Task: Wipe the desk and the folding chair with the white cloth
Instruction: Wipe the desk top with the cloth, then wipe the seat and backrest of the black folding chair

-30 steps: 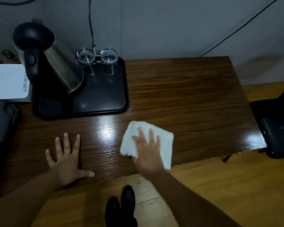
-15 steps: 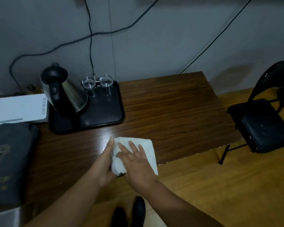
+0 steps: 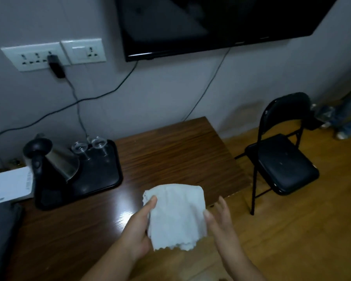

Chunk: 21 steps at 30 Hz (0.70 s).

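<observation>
- A grey wall fills the upper half of the frame, with a dark wall-mounted screen (image 3: pixel 221 21) at upper centre and a strip of white sockets (image 3: pixel 53 53) at upper left; a black plug (image 3: pixel 56 65) hangs from 1 socket and its cable runs down toward the desk.
- The brown wooden desk (image 3: pixel 176 157) spans the left and centre of the frame; its right edge runs from the wall down to a corner just above the hands, and its near edge slants down to the lower left.
- On the desk at left a black tray (image 3: pixel 101 179) holds a steel kettle (image 3: pixel 55 161) and 2 upturned glasses (image 3: pixel 89 147); bare wood lies open between the tray and the desk's right edge.
- A white sheet (image 3: pixel 8 185) lies at the far left edge, with a dark flat item below it.
- The black folding chair (image 3: pixel 280 159) stands unfolded at right of frame, apart from the desk, with a strip of wooden floor (image 3: pixel 292 230) between them.
- The white cloth (image 3: pixel 176 216) is lifted at lower centre, over the desk's near corner.
- The left hand (image 3: pixel 138 230) pinches the cloth's left side, thumb on top near its upper corner.
- The right hand (image 3: pixel 221 222) is beside the cloth's right edge, fingers straight and loosely spread, gripping nothing; whether it touches the cloth I cannot tell.
</observation>
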Each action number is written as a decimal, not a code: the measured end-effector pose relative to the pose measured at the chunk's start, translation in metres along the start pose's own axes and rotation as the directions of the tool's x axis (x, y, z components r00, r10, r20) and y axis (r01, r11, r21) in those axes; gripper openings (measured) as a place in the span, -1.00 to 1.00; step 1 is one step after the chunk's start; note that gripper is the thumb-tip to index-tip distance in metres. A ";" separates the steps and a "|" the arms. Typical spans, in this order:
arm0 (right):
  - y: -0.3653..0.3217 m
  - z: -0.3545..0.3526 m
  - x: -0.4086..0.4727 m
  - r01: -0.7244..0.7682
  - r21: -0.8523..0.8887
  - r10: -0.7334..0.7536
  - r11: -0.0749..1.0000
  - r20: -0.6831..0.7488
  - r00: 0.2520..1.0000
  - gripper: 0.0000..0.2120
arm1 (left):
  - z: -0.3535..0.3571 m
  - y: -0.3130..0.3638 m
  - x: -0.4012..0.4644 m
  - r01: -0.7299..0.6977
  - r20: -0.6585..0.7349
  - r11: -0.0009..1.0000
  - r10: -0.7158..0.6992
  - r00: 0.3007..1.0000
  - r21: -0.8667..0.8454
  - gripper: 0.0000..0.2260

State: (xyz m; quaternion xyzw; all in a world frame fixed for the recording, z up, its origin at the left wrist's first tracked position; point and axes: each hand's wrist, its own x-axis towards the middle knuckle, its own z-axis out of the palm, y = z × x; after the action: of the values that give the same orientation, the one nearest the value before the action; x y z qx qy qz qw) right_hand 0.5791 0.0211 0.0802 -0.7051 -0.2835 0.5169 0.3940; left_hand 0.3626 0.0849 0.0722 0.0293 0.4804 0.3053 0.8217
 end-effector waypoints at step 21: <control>-0.049 -0.445 0.121 -0.366 0.496 0.198 0.787 0.358 0.912 -0.49 | 0.420 -0.194 0.111 -0.073 0.061 0.980 0.062 0.996 0.188 -0.58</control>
State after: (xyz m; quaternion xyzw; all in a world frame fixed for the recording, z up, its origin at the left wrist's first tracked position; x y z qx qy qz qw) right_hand 1.0405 0.0279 0.1291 -0.5128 -0.0661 0.7265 0.4526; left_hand 0.8327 0.0894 0.1463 0.1320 0.4835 0.2849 0.8171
